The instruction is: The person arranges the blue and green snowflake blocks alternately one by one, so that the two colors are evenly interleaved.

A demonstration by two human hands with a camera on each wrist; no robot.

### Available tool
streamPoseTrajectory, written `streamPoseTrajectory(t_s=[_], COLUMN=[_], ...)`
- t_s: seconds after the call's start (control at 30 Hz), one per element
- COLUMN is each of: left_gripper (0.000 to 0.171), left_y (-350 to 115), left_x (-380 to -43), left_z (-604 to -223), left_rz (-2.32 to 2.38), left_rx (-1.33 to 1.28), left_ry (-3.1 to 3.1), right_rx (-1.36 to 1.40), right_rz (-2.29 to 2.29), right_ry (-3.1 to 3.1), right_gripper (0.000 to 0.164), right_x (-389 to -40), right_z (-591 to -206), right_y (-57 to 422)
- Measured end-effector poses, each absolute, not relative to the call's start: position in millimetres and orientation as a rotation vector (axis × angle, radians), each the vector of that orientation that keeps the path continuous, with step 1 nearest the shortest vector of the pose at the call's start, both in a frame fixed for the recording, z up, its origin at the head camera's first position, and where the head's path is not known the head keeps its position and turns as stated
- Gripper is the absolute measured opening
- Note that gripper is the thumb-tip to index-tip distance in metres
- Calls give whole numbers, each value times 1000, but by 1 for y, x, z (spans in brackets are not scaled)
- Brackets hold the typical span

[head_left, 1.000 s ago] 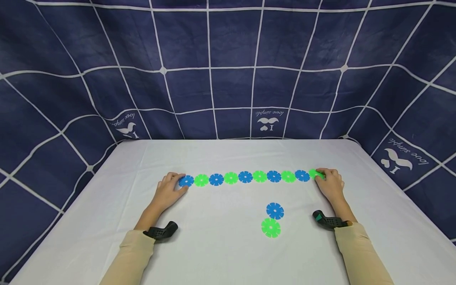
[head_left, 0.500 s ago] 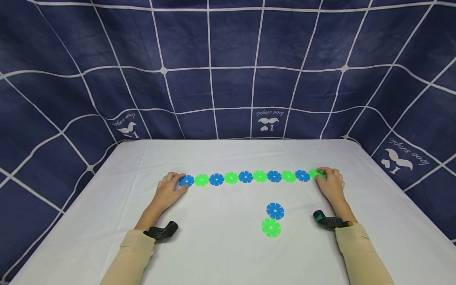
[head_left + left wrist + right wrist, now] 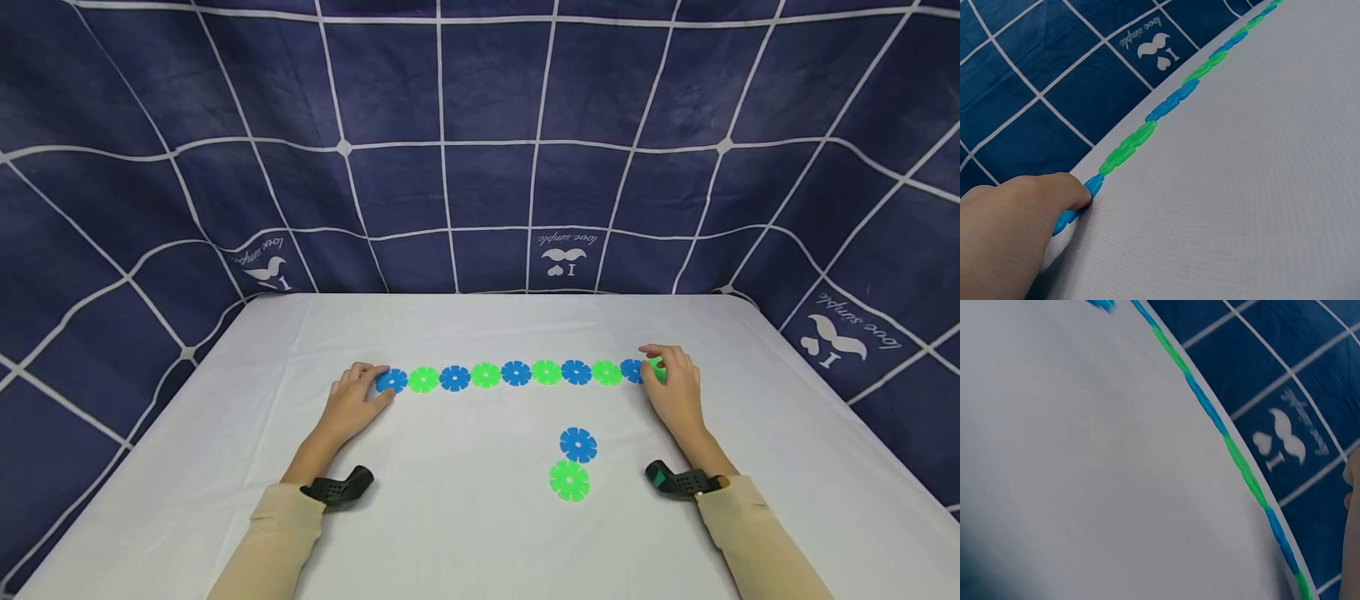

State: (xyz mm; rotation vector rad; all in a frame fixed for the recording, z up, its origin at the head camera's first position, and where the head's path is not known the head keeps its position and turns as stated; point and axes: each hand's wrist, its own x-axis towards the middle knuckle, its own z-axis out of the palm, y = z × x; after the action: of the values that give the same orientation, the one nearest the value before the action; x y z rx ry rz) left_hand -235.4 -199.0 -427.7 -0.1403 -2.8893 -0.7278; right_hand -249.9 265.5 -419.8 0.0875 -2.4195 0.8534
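Note:
A chain of blue and green notched interlocking discs [image 3: 515, 373] runs across the table, colours alternating. At its left end my left hand [image 3: 356, 396] holds the blue disc [image 3: 392, 381] between thumb and fingers; the left wrist view shows the thumb against that disc's near edge [image 3: 1093, 185]. My right hand [image 3: 675, 387] is over the right end, thumb and fingers spread apart, partly hiding the green end disc [image 3: 657, 368]. Only a sliver of the right hand [image 3: 1352, 519] enters the right wrist view.
Nearer the front lie a loose blue disc [image 3: 578, 445] and a green disc [image 3: 569, 481], which meet at their edges. A white cloth covers the table [image 3: 450, 517]. Behind it hangs a navy checked curtain [image 3: 487, 183].
My right hand has let go of the green end disc, lifted a little and moved left over the chain's end. The left hand and the discs have stayed in place.

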Motion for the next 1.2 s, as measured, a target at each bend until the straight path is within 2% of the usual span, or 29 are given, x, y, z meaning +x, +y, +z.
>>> streamPoseTrajectory(t_s=[0.2,0.63,0.97,1.2], left_gripper=[52,52,52,52], left_y=[-199,-197,-197,-198], left_x=[-236,-237,-237,-233], left_z=[-428,-424,-421,-423], left_rz=[-728,-726,-723,-726], left_rx=[-140,-149,-151,-149], left_ry=[-2884,-2898,-2896,-2890], right_rx=[372,806,958,1018], right_rz=[966,1305,1382,1225], right_ry=[-2385,-2773,-3026,-3139], right_gripper=[21,35,39,40], right_x=[-238,-220,-217,-213], right_z=[-423,-405,-400,-402], right_y=[248,230,230,227])
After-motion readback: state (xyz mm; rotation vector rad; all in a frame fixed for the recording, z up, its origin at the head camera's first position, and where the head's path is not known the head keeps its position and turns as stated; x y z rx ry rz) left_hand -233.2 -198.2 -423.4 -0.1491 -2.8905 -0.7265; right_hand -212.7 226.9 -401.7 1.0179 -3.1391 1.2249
